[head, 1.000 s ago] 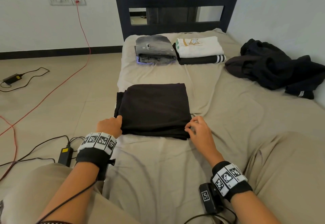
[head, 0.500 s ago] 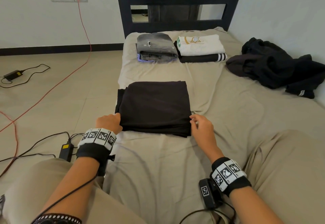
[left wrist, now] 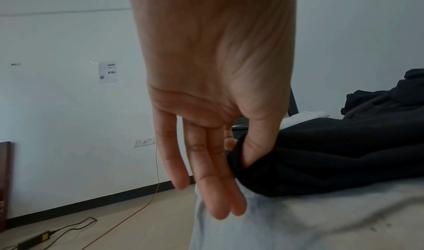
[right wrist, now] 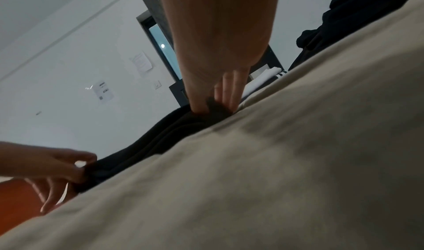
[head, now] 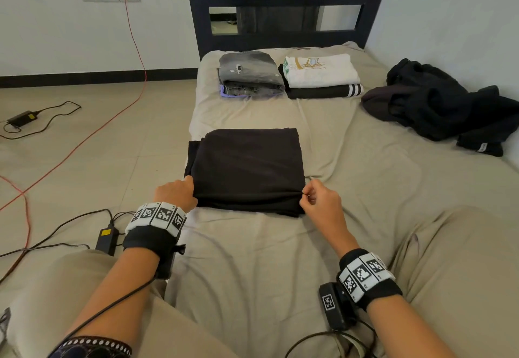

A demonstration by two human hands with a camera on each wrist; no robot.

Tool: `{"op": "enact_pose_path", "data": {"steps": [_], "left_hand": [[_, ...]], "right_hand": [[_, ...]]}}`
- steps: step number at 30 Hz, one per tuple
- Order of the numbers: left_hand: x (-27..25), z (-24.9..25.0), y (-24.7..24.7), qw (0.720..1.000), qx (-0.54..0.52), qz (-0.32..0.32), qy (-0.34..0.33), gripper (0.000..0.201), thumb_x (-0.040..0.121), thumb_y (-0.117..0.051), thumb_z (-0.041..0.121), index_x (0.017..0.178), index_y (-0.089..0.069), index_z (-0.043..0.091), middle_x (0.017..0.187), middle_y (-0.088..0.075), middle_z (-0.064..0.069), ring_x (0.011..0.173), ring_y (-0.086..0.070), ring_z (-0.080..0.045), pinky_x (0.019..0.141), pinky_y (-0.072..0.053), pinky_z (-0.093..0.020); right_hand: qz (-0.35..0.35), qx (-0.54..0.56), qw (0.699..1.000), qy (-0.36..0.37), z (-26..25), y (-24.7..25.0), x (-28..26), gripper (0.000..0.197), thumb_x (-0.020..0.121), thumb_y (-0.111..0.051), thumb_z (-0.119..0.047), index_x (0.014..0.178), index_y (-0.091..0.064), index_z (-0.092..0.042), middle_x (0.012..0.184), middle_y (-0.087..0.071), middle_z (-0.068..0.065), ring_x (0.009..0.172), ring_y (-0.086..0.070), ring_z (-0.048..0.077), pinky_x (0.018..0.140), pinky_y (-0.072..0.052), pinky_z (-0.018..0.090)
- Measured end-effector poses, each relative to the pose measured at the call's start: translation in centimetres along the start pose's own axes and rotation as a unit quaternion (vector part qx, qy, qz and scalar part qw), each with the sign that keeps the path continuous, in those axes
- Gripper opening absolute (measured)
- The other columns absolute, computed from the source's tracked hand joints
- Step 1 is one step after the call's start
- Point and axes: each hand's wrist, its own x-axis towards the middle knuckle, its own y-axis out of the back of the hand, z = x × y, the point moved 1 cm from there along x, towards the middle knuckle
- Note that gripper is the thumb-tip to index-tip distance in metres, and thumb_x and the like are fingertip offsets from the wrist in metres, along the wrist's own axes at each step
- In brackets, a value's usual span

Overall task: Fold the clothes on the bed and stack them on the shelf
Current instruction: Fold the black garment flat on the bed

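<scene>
The folded black garment lies on the bed, in front of two folded stacks by the headboard. The left hand pinches its near left corner, the right hand its near right corner, fingers closed on cloth. Lifted unevenly, the layers could slide apart and unfold. The pinch probably misses the lower layers; no shelf shows.
</scene>
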Motion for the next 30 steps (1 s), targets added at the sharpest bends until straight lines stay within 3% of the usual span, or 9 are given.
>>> {"op": "enact_pose_path", "data": {"steps": [4, 6, 9, 14, 18, 21, 24, 27, 30], "left_hand": [[0.0, 0.1, 0.1, 0.999, -0.045, 0.004, 0.011, 0.013, 0.094, -0.041, 0.024, 0.103, -0.043, 0.015, 0.084, -0.067, -0.002, 0.072, -0.066, -0.018, 0.065, -0.05, -0.028], [-0.1, 0.0, 0.0, 0.999, -0.041, -0.003, 0.015, 0.014, 0.095, -0.04, 0.025, 0.104, -0.044, 0.015, 0.085, -0.066, -0.002, 0.074, -0.065, -0.018, 0.066, -0.049, -0.028], [-0.1, -0.3, 0.0, 1.0, -0.018, -0.01, 0.019, 0.017, 0.094, -0.044, 0.024, 0.109, -0.046, 0.015, 0.088, -0.066, -0.001, 0.077, -0.065, -0.017, 0.069, -0.049, -0.028], [0.4, -0.3, -0.4, 1.0, 0.008, -0.013, 0.019, 0.021, 0.093, -0.048, 0.022, 0.113, -0.047, 0.016, 0.088, -0.066, 0.001, 0.077, -0.065, -0.015, 0.069, -0.05, -0.027], [0.6, -0.3, -0.4, 0.999, 0.024, -0.013, 0.019, 0.022, 0.093, -0.049, 0.021, 0.114, -0.047, 0.017, 0.089, -0.065, 0.001, 0.078, -0.063, -0.014, 0.067, -0.047, -0.026], [0.5, -0.2, -0.7, 0.998, 0.044, -0.029, 0.015, 0.026, 0.095, -0.049, 0.024, 0.12, -0.045, 0.017, 0.093, -0.064, 0.001, 0.08, -0.061, -0.015, 0.071, -0.046, -0.026], [0.3, -0.1, -1.2, 0.996, 0.068, -0.056, 0.002, 0.035, 0.095, -0.047, 0.022, 0.13, -0.041, 0.021, 0.103, -0.062, 0.0, 0.091, -0.062, -0.018, 0.08, -0.049, -0.028], [0.2, -0.1, -1.4, 0.995, 0.082, -0.063, -0.009, 0.033, 0.096, -0.042, 0.021, 0.129, -0.043, 0.024, 0.106, -0.062, 0.0, 0.096, -0.063, -0.019, 0.081, -0.05, -0.028], [0.1, -0.1, -0.9, 0.994, 0.094, -0.055, -0.008, 0.028, 0.098, -0.041, 0.026, 0.125, -0.048, 0.023, 0.097, -0.059, 0.001, 0.089, -0.06, -0.017, 0.075, -0.047, -0.027]], "right_hand": [[-0.021, -0.096, 0.993, 0.071, -0.9, -0.8, 0.3, 0.032, 0.074, -0.071, -0.016, 0.101, -0.055, -0.015, 0.094, -0.053, -0.004, 0.082, -0.051, 0.013, 0.065, -0.042, 0.023], [-0.013, -0.153, 0.983, 0.098, -1.5, -1.2, 0.6, 0.026, 0.076, -0.067, -0.01, 0.099, -0.056, -0.012, 0.094, -0.054, 0.001, 0.079, -0.053, 0.018, 0.059, -0.042, 0.026], [0.034, -0.176, 0.981, 0.076, -1.7, -0.9, 1.1, 0.02, 0.077, -0.059, 0.005, 0.094, -0.057, -0.006, 0.091, -0.055, 0.008, 0.067, -0.054, 0.025, 0.052, -0.041, 0.031], [0.027, -0.102, 0.994, 0.029, -1.1, 0.0, 0.7, 0.02, 0.074, -0.055, 0.011, 0.083, -0.055, -0.007, 0.086, -0.055, 0.007, 0.062, -0.044, 0.018, 0.054, -0.028, 0.018], [-0.088, -0.098, 0.991, 0.036, -0.4, 0.7, 0.4, 0.021, 0.073, -0.058, 0.007, 0.075, -0.061, -0.014, 0.073, -0.054, -0.004, 0.061, -0.045, 0.004, 0.054, -0.03, 0.011], [-0.19, -0.121, 0.974, 0.008, -0.3, 1.3, 0.4, 0.027, 0.078, -0.058, 0.005, 0.076, -0.065, -0.021, 0.071, -0.056, -0.007, 0.063, -0.051, 0.006, 0.056, -0.035, 0.012], [-0.222, -0.084, 0.971, -0.018, -0.5, 1.5, 0.6, 0.028, 0.076, -0.06, 0.003, 0.072, -0.062, -0.025, 0.069, -0.058, -0.01, 0.061, -0.052, 0.002, 0.058, -0.039, 0.013], [-0.239, -0.03, 0.968, -0.069, -0.6, 1.6, 0.5, 0.019, 0.078, -0.063, -0.002, 0.075, -0.065, -0.02, 0.072, -0.062, -0.007, 0.061, -0.054, 0.002, 0.057, -0.038, 0.01], [-0.182, 0.024, 0.974, -0.132, 0.1, 1.4, 0.4, 0.009, 0.083, -0.064, -0.011, 0.079, -0.067, -0.018, 0.07, -0.066, -0.006, 0.066, -0.062, 0.008, 0.064, -0.05, 0.019]]}}
